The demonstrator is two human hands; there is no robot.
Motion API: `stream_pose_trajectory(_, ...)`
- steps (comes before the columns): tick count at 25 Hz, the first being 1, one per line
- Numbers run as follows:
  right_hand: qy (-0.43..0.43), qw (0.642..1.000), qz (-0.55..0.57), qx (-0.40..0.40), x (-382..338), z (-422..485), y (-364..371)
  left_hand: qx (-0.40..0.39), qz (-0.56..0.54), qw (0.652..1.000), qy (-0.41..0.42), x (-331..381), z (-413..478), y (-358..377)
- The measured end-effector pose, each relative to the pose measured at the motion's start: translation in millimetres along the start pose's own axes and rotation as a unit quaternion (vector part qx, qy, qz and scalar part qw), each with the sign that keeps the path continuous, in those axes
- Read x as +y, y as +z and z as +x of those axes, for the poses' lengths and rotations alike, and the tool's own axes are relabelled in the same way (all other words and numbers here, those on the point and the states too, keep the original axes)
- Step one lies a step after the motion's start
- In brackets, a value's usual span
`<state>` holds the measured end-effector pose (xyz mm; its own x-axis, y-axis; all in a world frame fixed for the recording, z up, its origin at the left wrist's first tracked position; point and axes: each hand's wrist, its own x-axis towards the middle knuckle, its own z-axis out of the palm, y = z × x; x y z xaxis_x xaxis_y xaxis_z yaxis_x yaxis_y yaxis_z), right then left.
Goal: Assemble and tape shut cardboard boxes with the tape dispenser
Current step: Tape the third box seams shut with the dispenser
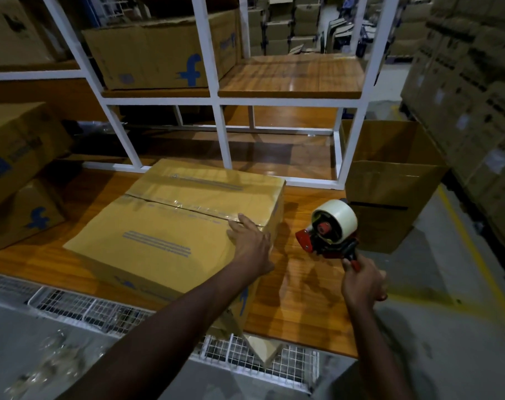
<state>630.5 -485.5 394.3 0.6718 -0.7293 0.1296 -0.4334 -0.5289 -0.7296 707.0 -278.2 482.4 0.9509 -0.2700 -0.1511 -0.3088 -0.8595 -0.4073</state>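
Note:
A closed cardboard box (170, 226) lies on the wooden table (303, 298), its top flaps meeting along a seam covered with clear tape. My left hand (249, 243) rests flat on the box's right top edge, fingers straight, at the end of the seam. To the right, above the table, my right hand (361, 281) grips the red handle of a tape dispenser (329, 229) carrying a white tape roll. The dispenser is clear of the box.
A white metal shelf frame (225, 134) stands behind the box, holding a printed carton (158, 53). More cartons (17, 174) are stacked at the left. An open carton (389, 183) stands off the table's right end. A wire basket (101, 310) hangs below the front edge.

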Motion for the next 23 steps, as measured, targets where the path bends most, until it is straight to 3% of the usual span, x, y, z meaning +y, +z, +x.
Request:
stream_pose_trajectory(8, -0.050, 0.995, 0.085, 0.006, -16.3, 8.1, -17.1, 0.020, -0.037, 0.999, 0.005, -2.6, -0.2, -0.1)
stream_pose_trajectory(15, -0.062, 0.994, 0.076, 0.055, -39.5, 28.9, -31.6, 0.025, 0.042, 0.999, 0.021, 4.6, -1.3, 4.2)
stream_pose_trajectory(19, -0.065, 0.988, 0.125, 0.066, -37.8, 33.4, -36.4, 0.052, 0.111, 0.992, 0.022, 14.3, -4.5, 10.3)
stream_pose_trajectory(23, -0.048, 0.991, 0.106, 0.063, -31.3, 42.4, -37.8, 0.053, 0.099, 0.994, -0.001, 20.3, 0.8, 10.8)
